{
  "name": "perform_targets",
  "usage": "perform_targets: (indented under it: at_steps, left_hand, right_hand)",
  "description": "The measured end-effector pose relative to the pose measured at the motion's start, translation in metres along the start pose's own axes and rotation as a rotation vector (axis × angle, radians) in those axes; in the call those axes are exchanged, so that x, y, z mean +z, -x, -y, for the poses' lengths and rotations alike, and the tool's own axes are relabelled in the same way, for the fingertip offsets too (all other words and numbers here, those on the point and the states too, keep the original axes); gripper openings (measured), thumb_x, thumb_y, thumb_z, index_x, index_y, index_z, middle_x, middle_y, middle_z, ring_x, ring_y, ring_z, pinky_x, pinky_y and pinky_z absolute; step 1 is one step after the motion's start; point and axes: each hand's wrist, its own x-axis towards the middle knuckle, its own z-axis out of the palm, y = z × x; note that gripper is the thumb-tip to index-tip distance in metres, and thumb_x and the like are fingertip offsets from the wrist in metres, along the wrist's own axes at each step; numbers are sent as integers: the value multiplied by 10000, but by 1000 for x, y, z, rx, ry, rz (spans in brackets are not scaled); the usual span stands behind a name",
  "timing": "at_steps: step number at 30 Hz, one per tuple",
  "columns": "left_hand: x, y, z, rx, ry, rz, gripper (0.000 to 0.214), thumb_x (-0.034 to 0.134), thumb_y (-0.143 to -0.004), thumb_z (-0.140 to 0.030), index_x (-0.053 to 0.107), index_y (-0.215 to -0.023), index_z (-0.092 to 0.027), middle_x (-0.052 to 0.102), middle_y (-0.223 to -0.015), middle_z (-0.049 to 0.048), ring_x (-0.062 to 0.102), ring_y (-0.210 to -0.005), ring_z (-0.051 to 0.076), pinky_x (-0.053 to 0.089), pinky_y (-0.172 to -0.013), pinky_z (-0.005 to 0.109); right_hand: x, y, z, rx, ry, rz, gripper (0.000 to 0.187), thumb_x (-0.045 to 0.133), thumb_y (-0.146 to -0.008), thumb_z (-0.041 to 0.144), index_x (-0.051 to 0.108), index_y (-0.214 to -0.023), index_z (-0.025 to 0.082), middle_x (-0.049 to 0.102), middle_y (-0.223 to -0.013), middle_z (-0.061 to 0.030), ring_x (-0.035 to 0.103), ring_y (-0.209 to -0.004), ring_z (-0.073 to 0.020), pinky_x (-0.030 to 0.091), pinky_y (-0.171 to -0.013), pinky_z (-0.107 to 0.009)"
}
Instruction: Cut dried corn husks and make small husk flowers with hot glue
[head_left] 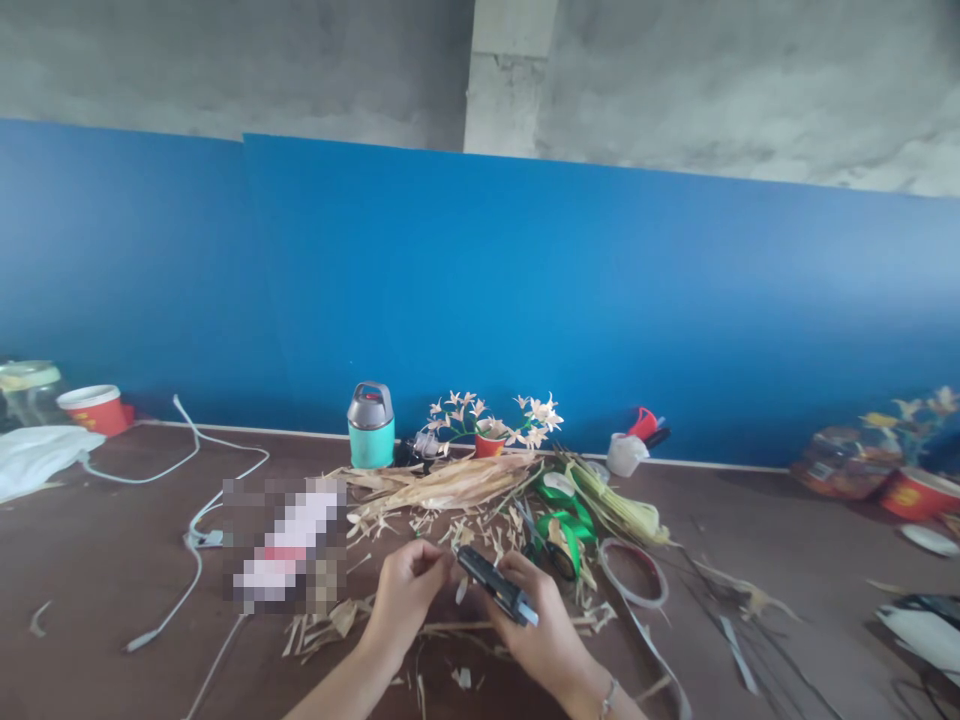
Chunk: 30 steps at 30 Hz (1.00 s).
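Note:
My right hand (pixel 544 615) is closed around a slim black hand tool (pixel 491 580) with a pale stub at its rear end. The tool's front end points toward my left hand (pixel 415 578), whose thumb and fingers are pinched together. What they hold, if anything, is too small to make out. A small pale piece (pixel 460 592) shows between the hands. Beyond them lie dried husks (pixel 450 487) and scattered scraps. Green ribbon (pixel 574 528) lies to the right of the husks, near black-handled scissors (pixel 561 560) and a roll of tape (pixel 634 573).
Pale artificial flowers (pixel 540 420) rise from a red cup (pixel 490 443) near the blue partition (pixel 525 290). A turquoise container (pixel 371 443) stands left of them. White cables (pixel 196 545) run across the brown table (pixel 97 560). Green-yellow stalks (pixel 619 500) lie right of centre, below a white cup (pixel 625 455).

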Motion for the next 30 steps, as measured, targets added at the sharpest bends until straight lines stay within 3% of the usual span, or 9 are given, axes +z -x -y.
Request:
perform_targets:
  at_steps: [30]
  left_hand:
    - [0, -1, -2, 4, -8, -1, 242, 640, -615, -370, 594, -514, -155, 621, -488, 18, 537, -481, 149, 376, -491, 231]
  right_hand:
    - [-2, 0, 1, -31, 97, 38, 159, 533, -756, 178, 520, -598, 175, 514, -657, -8, 530, -583, -133, 403, -535, -226]
